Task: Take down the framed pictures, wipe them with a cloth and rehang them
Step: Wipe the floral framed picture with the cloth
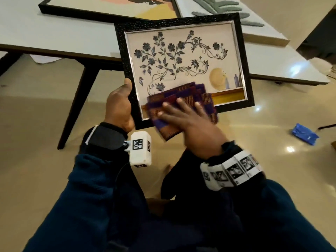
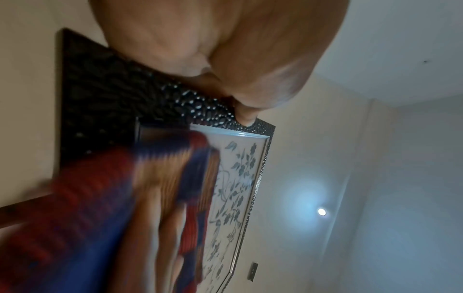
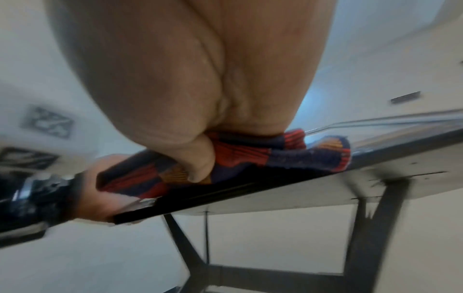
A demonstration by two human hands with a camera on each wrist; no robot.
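Observation:
A black-framed picture [image 1: 181, 57] of dark flowers on a pale ground hangs tilted in the air in front of me. My left hand [image 1: 120, 104] grips its left edge, thumb on the front of the frame [image 2: 105, 89]. A folded cloth [image 1: 183, 93], checked in purple, red and orange, lies on the glass at the lower middle and hangs over the bottom edge. My right hand [image 1: 183, 120] presses flat on it with fingers spread. In the right wrist view the thumb rests on the cloth [image 3: 288, 156] above the frame's edge [image 3: 225, 196]. The cloth [image 2: 87, 208] is blurred in the left wrist view.
A white table [image 1: 54, 37] with dark legs [image 1: 76, 104] stands behind the held picture. On it lie a black-framed abstract picture [image 1: 109, 6] and a canvas with a green leaf design [image 1: 227, 11]. A blue packet [image 1: 304, 133] lies on the glossy floor at right.

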